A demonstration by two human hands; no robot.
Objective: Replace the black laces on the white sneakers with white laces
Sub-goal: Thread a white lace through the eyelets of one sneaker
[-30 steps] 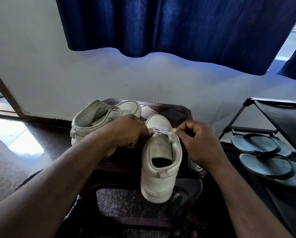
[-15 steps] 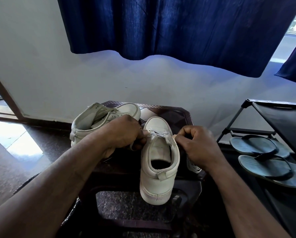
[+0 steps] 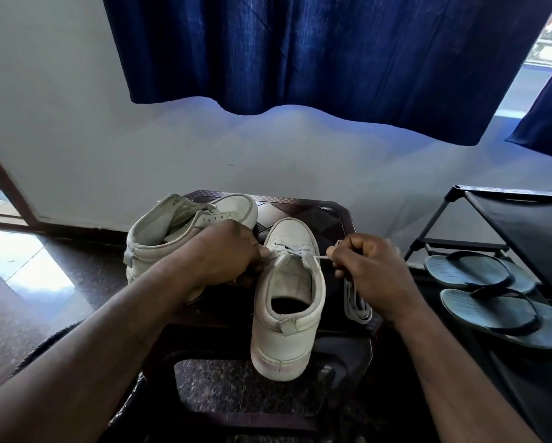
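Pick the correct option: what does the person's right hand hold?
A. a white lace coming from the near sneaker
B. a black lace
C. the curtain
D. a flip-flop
A: the right hand pinches a white lace that runs taut from the eyelets of the near sneaker, its slack hanging below the hand.

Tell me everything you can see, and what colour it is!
Laced sneaker: 1, white, stool's middle.
Other sneaker: 1, white, stool's back left.
Lace: 1, white, through front eyelets, rest hanging right.
Stool: 1, dark brown, under sneakers.
Flip-flops: 2, blue-grey, rack shelf, right.
Shoe rack: 1, black, right.
Curtains: 2, dark blue, top.
Left hand: 1, pinching lace at sneaker's left.
Right hand: 1, pinching lace end, sneaker's right.
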